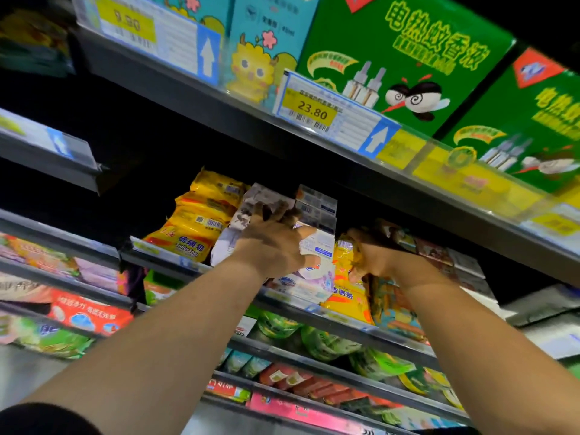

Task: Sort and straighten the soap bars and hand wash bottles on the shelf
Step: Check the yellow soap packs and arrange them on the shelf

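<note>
Both arms reach up to the middle shelf (163, 257), viewed from below; the picture is somewhat blurred. The left hand (273, 246) lies with fingers spread against a tilted box (260, 196) at the front of the white boxes (317, 204), thumb stretched out to the right; whether it actually grips the box cannot be told. The white boxes are stacked towards the back of the shelf, reaching close under the shelf above. Immediately left of them sits a yellow stack (201, 215) of soap packs, piled unevenly and leaning. Below the left hand a lilac pack (314, 274) rests at the shelf's front edge, on top of other white packs. The right hand (375, 257) has its fingers curled round the top of a yellow pack (345, 290), which stands on end just right of the lilac pack, its print upside down. Right of that hand, brown packs (433, 252) lie in a row along the same shelf. On the shelf above stand green boxes (405, 58) and blue boxes (260, 36), with a price tag (310, 113) reading 23.80 clipped to the rail. Lower shelves hold green packs (317, 340) and red packs (298, 379).
</note>
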